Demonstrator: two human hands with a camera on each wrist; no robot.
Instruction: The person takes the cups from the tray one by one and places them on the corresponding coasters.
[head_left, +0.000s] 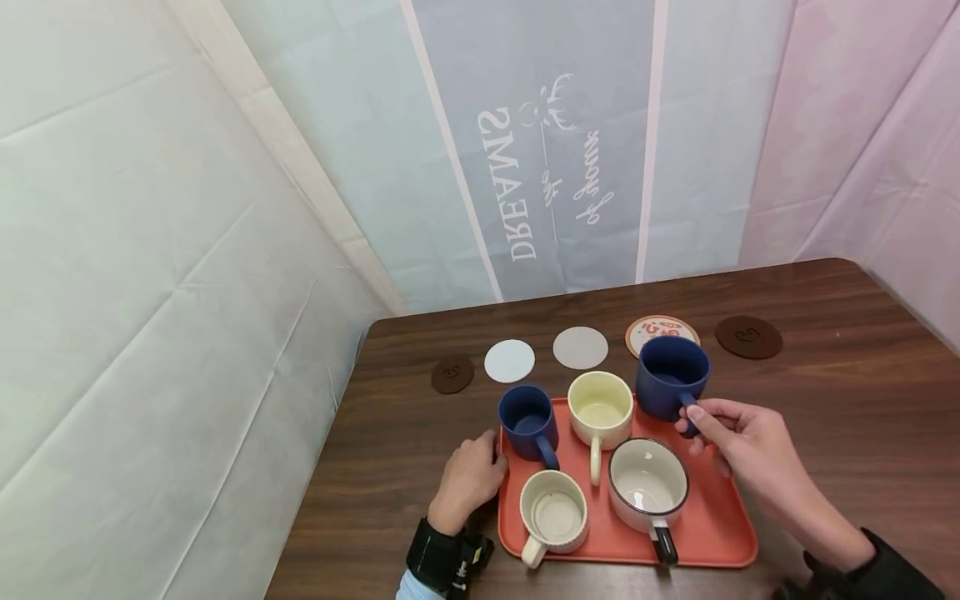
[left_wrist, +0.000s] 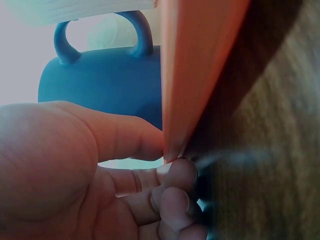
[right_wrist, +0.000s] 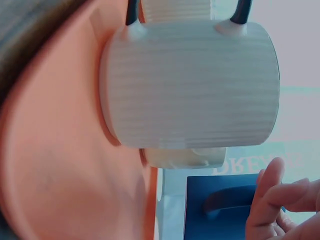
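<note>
My right hand (head_left: 753, 442) pinches the handle of the larger blue mug (head_left: 663, 392), held upright over the far right corner of the red tray (head_left: 708, 521). In the right wrist view that blue mug (right_wrist: 220, 227) hangs a little off the tray's level. My left hand (head_left: 471, 475) grips the tray's left rim; in the left wrist view the thumb (left_wrist: 135, 140) lies along the rim's inner side with fingers curled underneath. On the tray stand a smaller blue mug (head_left: 517, 429), a pale yellow mug (head_left: 600, 429), a cream mug (head_left: 555, 533) and a black-rimmed white mug (head_left: 637, 510).
Beyond the tray, a row of round coasters crosses the brown table (head_left: 847, 392): a small dark one (head_left: 452, 374), a white one (head_left: 510, 361), a grey one (head_left: 581, 347), a patterned one (head_left: 652, 327) partly behind the held mug, and a larger dark one (head_left: 748, 337). Curtains (head_left: 570, 250) hang behind.
</note>
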